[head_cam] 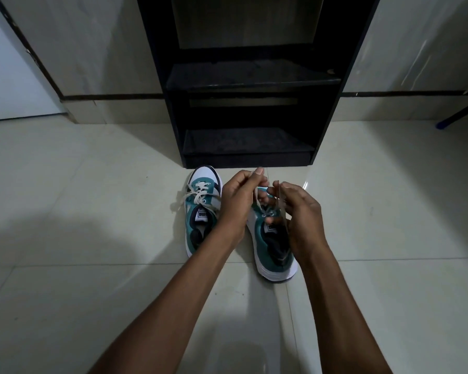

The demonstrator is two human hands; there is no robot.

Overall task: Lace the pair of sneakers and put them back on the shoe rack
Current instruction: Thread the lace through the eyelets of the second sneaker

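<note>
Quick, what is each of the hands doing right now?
Left hand: closed, pinching one end of the lace.
Right hand: closed, pinching the other end.

Pale tiled floor — blue-tipped dark bar at far right.

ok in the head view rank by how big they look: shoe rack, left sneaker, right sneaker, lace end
1. shoe rack, largest by far
2. left sneaker and right sneaker: look alike, both partly hidden by hands, so unranked
3. lace end, thinnest
</note>
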